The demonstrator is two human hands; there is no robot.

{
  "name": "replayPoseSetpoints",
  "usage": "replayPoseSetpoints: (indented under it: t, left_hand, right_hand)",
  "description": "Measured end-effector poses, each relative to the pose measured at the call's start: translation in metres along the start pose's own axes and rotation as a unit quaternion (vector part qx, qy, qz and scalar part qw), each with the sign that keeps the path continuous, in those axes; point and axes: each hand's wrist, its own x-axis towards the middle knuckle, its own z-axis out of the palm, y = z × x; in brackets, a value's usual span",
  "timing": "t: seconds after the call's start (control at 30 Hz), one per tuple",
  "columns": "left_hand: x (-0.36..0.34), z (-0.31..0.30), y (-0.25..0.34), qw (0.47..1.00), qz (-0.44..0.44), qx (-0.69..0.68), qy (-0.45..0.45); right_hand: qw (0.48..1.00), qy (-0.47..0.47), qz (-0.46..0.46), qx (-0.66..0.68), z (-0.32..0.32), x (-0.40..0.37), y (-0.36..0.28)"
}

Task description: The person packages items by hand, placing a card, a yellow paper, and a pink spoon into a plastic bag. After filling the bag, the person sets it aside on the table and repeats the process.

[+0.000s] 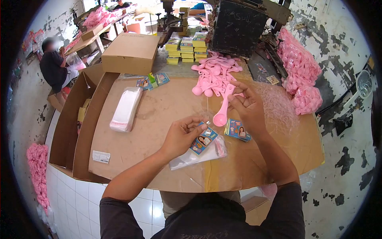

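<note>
My left hand (185,135) is closed on a blue printed card (204,139), pinching its upper edge with the thumb. Under that card lies a stack of clear plastic bags (187,162) on the cardboard sheet. My right hand (246,104) pinches a pink plastic measuring spoon (223,109) by its handle, bowl hanging down. Just below the right hand is a small stack of the same blue cards (238,131). A heap of pink spoons (213,73) lies beyond both hands.
A second bag stack (126,109) and a white label (101,156) lie left. Behind stand a closed carton (130,49), card piles (186,49) and a black metal box (238,28). An open carton (79,119) borders the left side. Another person (55,67) sits farther left.
</note>
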Motion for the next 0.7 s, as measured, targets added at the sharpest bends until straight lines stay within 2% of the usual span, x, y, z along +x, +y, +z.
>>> replayPoseSetpoints:
  t: [0.17,0.27,0.37,0.43,0.5,0.57,0.6,0.67,0.7]
  left_hand:
    - [-0.004,0.004,0.009,1.0,-0.026,0.012,-0.013]
    - [-0.005,0.004,0.013,0.999,-0.044,0.011,-0.003]
    - [-0.004,0.002,0.013,0.999,-0.034,-0.018,0.008]
    - [-0.001,-0.002,0.007,0.999,-0.023,-0.043,0.001]
    - [-0.003,0.001,0.012,0.996,-0.027,-0.083,-0.003]
    - [-0.002,-0.001,0.009,0.995,-0.026,-0.09,-0.021]
    - [-0.002,-0.002,0.008,0.995,-0.025,-0.094,-0.031]
    - [-0.002,-0.007,0.01,0.995,-0.044,-0.061,-0.064]
    - [-0.003,-0.008,0.011,0.994,-0.053,-0.043,-0.081]
  right_hand:
    - [1.0,0.002,-0.004,0.02,0.012,-0.015,0.01]
    - [0.998,0.013,-0.056,-0.006,0.016,-0.025,0.023]
    - [0.999,-0.041,0.015,0.012,0.019,-0.035,0.022]
    - [0.985,-0.132,-0.052,-0.093,0.007,-0.03,0.022]
    - [0.983,-0.167,-0.04,-0.064,0.005,-0.019,0.018]
    - [0.984,-0.142,0.052,0.095,0.007,-0.011,0.003]
    - [0.984,-0.176,-0.024,0.002,0.008,-0.01,-0.001]
    - [0.938,-0.236,-0.176,-0.182,0.01,-0.008,-0.011]
    - [0.924,-0.26,-0.19,-0.206,0.009,-0.007,-0.017]
